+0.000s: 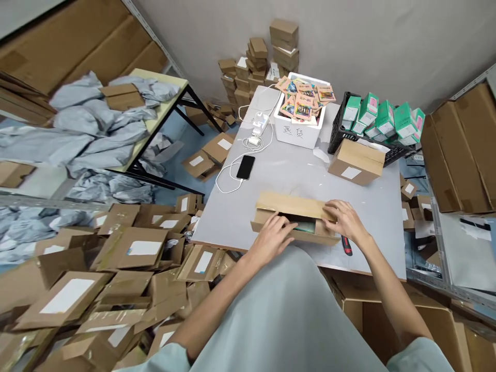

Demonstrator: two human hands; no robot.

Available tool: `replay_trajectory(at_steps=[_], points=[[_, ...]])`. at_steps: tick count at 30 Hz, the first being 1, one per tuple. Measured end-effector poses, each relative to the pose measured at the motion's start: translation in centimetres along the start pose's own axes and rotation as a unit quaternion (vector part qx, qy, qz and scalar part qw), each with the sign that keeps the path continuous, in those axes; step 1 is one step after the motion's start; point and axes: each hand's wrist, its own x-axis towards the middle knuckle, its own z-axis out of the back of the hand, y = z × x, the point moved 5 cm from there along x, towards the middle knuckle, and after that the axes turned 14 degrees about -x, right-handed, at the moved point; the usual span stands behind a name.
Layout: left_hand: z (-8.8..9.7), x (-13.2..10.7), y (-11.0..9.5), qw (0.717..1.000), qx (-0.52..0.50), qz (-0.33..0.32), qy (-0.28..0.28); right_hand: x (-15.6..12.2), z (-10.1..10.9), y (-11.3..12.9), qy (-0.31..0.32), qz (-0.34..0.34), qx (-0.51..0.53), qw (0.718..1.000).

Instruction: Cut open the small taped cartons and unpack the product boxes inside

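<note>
An opened cardboard box point(289, 199) lies on the table near its front edge, with its long flap raised at the back. Inside the opening, part of a flat green item point(306, 226) shows; its kind is hard to make out. My left hand point(272, 235) holds the box's left end, its fingers bent over the edge and one fingertip reaching into the opening. At the right end, my right hand point(344, 219) pinches the side flap between thumb and fingers. A red and black utility knife point(346, 246) rests on the table below my right hand.
Behind the box stand a closed carton point(357, 161), a black crate point(336, 135) of green boxes and a white bin point(296, 135) of sachets. A phone point(245, 167) charges at left. Opened cartons point(145, 248) cover the floor at left; a large carton point(406, 305) stands below the table.
</note>
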Motion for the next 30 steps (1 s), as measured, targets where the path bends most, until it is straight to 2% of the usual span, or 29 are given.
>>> replay_trajectory(at_steps=[4,8,10,14,18,22,26,30], points=[[0.5,-1.6,-2.3,1.000,-0.002,-0.011,-0.005,1.6,1.4,-1.6,-0.044,-0.047,0.030,0.997],[-0.2,-3.6,-3.5,1.000,-0.017,-0.012,0.008,4.3,2.0,-4.6,-0.078,-0.117,0.049,0.989],[-0.5,-4.3,-3.8,1.000,-0.009,-0.015,0.002,6.0,1.3,-6.0,-0.066,-0.145,0.046,0.986],[-0.8,-5.0,-4.1,0.999,0.002,-0.022,-0.040,8.8,-1.4,-7.7,0.000,-0.182,0.042,0.982],[-1.3,-6.0,-4.1,0.995,0.013,-0.042,-0.090,9.8,-3.6,-7.5,0.047,-0.200,0.039,0.978],[-2.0,-7.2,-4.2,0.989,0.049,-0.071,-0.124,9.2,-4.7,-6.4,0.066,-0.213,0.025,0.975],[-2.0,-7.4,-4.3,0.986,0.036,-0.083,-0.143,8.3,-5.6,-5.4,0.085,-0.233,0.027,0.968],[-2.0,-6.8,-4.0,0.987,0.018,-0.082,-0.137,8.1,-5.9,-5.0,0.089,-0.266,0.026,0.959]])
